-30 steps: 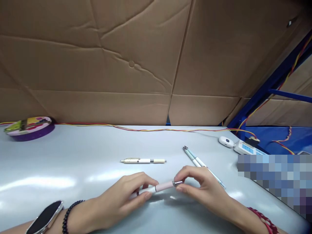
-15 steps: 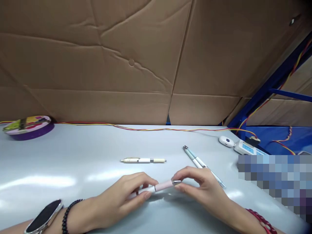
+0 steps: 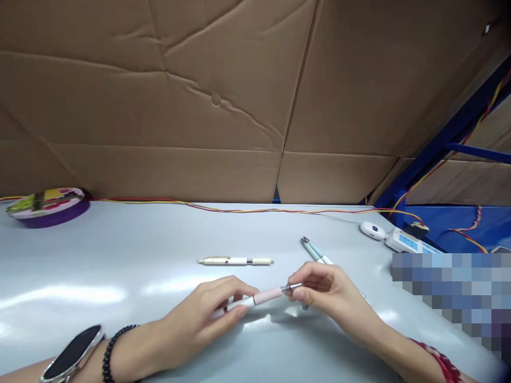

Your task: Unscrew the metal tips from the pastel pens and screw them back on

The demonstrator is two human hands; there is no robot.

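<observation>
My left hand (image 3: pixel 207 319) is closed around the white barrel of a pink-and-white pen (image 3: pixel 268 296), which slants up to the right just over the table. At its far end the thumb and fingers of my right hand (image 3: pixel 333 292) pinch the silver metal tip (image 3: pixel 292 287). Whether that tip is joined to the pink grip or loose I cannot tell. A small shiny bit shows under the right fingers, too little to name. Behind the hands lies a cream-and-white pen (image 3: pixel 235 261). Two pens with pale green and pale blue grips (image 3: pixel 315 250) are partly hidden by my right hand.
A purple oval box (image 3: pixel 51 213) with a colourful lid sits at the back left. Red and yellow wires (image 3: pixel 255 211) run along the table's back edge, below a cardboard wall (image 3: pixel 179 117). A white power strip (image 3: pixel 405 242) and a blue metal frame (image 3: pixel 419 183) stand at the right.
My right hand has moved slightly up and right, and more of the silver tip shows between its fingers. My left hand keeps its hold on the pen.
</observation>
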